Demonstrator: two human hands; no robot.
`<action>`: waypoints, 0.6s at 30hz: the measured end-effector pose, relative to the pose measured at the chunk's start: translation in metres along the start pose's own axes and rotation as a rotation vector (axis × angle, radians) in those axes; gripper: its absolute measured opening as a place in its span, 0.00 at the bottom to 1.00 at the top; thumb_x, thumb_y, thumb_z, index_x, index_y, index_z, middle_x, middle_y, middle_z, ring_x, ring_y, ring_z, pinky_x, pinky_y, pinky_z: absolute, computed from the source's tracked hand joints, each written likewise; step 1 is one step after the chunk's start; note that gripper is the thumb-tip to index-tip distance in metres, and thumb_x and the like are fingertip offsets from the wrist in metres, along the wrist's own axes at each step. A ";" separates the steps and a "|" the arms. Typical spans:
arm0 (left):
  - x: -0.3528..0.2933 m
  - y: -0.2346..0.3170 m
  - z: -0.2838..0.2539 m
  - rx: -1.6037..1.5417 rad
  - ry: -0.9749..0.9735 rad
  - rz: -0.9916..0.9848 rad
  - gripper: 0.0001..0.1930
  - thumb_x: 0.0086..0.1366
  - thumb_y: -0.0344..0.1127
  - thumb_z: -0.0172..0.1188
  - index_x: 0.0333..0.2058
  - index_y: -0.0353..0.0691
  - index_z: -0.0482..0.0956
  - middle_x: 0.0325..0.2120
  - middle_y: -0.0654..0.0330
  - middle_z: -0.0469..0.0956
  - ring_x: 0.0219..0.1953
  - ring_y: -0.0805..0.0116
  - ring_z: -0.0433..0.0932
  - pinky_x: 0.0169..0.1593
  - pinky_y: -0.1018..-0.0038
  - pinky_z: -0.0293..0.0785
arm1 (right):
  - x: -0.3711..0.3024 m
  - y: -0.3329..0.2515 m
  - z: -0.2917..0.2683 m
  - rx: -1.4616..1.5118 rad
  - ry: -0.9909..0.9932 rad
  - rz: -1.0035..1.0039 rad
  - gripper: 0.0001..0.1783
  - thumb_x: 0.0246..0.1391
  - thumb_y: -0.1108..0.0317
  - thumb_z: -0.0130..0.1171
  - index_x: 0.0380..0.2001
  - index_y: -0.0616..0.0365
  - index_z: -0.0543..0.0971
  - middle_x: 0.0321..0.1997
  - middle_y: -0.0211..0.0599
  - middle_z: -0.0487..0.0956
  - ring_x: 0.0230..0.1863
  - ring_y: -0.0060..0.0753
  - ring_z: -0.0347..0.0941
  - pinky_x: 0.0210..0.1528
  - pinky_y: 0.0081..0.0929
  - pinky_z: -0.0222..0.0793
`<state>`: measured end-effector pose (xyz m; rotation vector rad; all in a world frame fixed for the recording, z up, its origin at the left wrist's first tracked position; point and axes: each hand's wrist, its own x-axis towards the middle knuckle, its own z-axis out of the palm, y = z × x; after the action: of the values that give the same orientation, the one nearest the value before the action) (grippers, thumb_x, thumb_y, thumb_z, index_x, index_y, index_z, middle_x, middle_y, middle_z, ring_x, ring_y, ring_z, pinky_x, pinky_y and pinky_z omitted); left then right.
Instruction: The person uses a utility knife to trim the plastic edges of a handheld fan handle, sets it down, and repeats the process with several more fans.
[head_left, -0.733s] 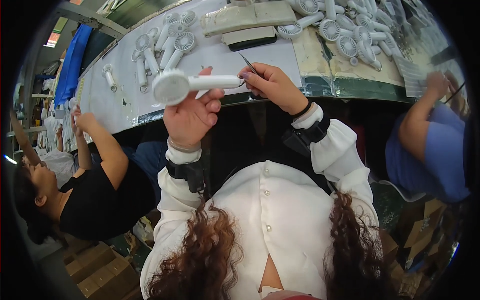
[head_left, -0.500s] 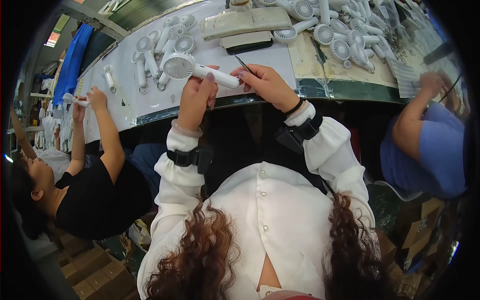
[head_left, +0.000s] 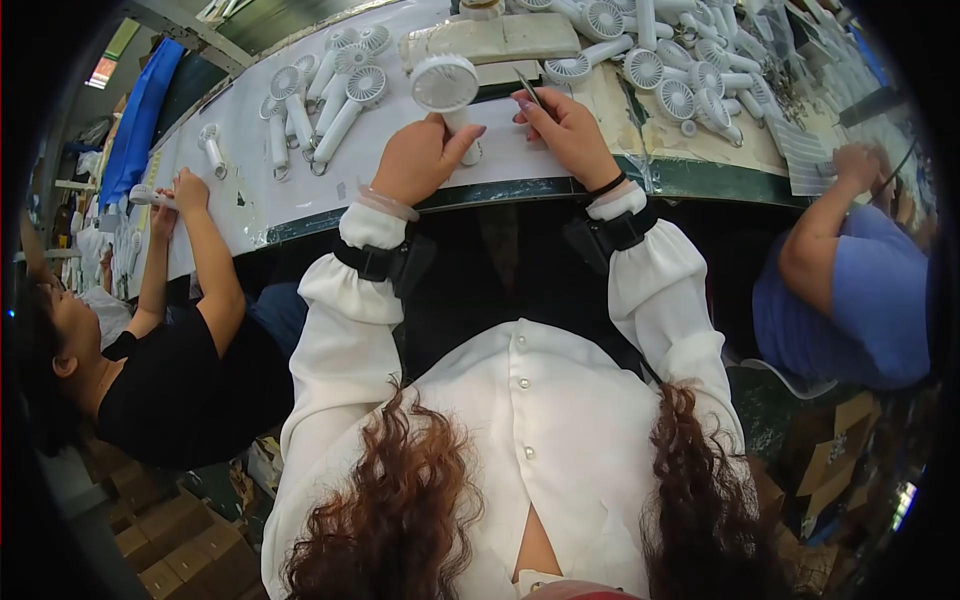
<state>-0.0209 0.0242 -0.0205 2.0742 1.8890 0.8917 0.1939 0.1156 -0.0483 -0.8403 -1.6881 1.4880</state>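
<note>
My left hand point(head_left: 415, 160) is wrapped round the handle of a white handheld fan point(head_left: 444, 84). The fan stands nearly upright above the table, its round grille head at the top, the handle partly hidden by my fingers. To its right, my right hand point(head_left: 570, 135) pinches slim, dark metal tweezers point(head_left: 528, 86), tip pointing up and slightly left. The tweezers are apart from the fan. Both hands are over the front edge of the white-covered table point(head_left: 330, 205).
Several white handheld fans point(head_left: 350, 105) lie at the left, and a larger heap point(head_left: 690, 80) at the right. A long beige padded block point(head_left: 490, 42) sits behind my hands. One co-worker point(head_left: 190, 380) at left holds a small fan; another point(head_left: 840, 280) sits at right.
The fan has turned from lying sideways to nearly upright and moved right. My right hand, with the tweezers, has come away from its handle end and shifted slightly up and right.
</note>
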 end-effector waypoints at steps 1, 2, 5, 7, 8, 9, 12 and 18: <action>-0.001 0.000 0.002 -0.001 0.000 0.000 0.27 0.68 0.58 0.56 0.29 0.34 0.81 0.24 0.48 0.81 0.29 0.46 0.80 0.33 0.59 0.74 | -0.001 0.003 0.000 0.003 0.003 -0.011 0.17 0.67 0.64 0.54 0.53 0.62 0.77 0.38 0.30 0.81 0.38 0.16 0.75 0.39 0.16 0.72; -0.005 0.002 0.003 -0.004 -0.003 0.012 0.28 0.68 0.58 0.55 0.29 0.34 0.82 0.23 0.48 0.81 0.28 0.45 0.80 0.33 0.59 0.74 | -0.002 0.006 0.000 0.006 0.007 -0.023 0.17 0.67 0.64 0.54 0.53 0.62 0.77 0.38 0.30 0.81 0.38 0.15 0.75 0.39 0.16 0.71; -0.011 0.006 0.003 -0.005 -0.015 0.037 0.28 0.68 0.59 0.55 0.28 0.35 0.82 0.23 0.49 0.81 0.28 0.45 0.80 0.33 0.58 0.74 | -0.003 0.005 0.002 -0.011 0.013 -0.044 0.17 0.67 0.64 0.54 0.53 0.62 0.77 0.38 0.30 0.81 0.38 0.15 0.75 0.39 0.16 0.71; -0.012 0.004 0.000 -0.056 -0.033 0.031 0.28 0.68 0.59 0.55 0.29 0.36 0.82 0.23 0.49 0.81 0.28 0.46 0.80 0.33 0.59 0.74 | -0.004 0.003 0.002 -0.061 0.016 -0.066 0.17 0.67 0.64 0.54 0.53 0.62 0.77 0.38 0.30 0.80 0.38 0.15 0.74 0.39 0.16 0.71; -0.011 0.004 -0.001 -0.081 -0.042 0.028 0.27 0.68 0.59 0.55 0.29 0.36 0.83 0.23 0.49 0.81 0.28 0.47 0.80 0.33 0.59 0.74 | -0.004 0.003 0.002 -0.060 0.017 -0.067 0.17 0.67 0.64 0.54 0.53 0.62 0.77 0.38 0.30 0.80 0.38 0.15 0.74 0.39 0.16 0.71; -0.011 0.004 -0.001 -0.080 -0.042 0.029 0.27 0.68 0.59 0.55 0.29 0.36 0.83 0.23 0.49 0.81 0.28 0.47 0.80 0.33 0.59 0.74 | -0.004 0.005 0.002 -0.054 0.014 -0.071 0.17 0.67 0.64 0.54 0.53 0.63 0.77 0.38 0.30 0.80 0.38 0.15 0.74 0.39 0.16 0.71; -0.012 0.007 -0.004 -0.115 -0.065 0.021 0.26 0.68 0.58 0.54 0.31 0.37 0.84 0.24 0.50 0.81 0.28 0.48 0.80 0.33 0.60 0.74 | -0.003 0.006 0.001 -0.043 0.010 -0.081 0.17 0.67 0.65 0.54 0.53 0.63 0.77 0.38 0.30 0.80 0.39 0.15 0.75 0.39 0.16 0.71; -0.019 0.007 -0.010 -0.147 -0.108 -0.009 0.21 0.69 0.53 0.56 0.39 0.38 0.82 0.26 0.52 0.82 0.30 0.54 0.80 0.36 0.65 0.74 | -0.006 0.004 0.002 -0.068 0.005 -0.106 0.18 0.67 0.65 0.55 0.54 0.63 0.77 0.39 0.30 0.80 0.39 0.16 0.75 0.40 0.16 0.71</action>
<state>-0.0210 0.0019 -0.0146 1.9842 1.7234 0.8695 0.1954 0.1095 -0.0526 -0.7771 -1.7601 1.3627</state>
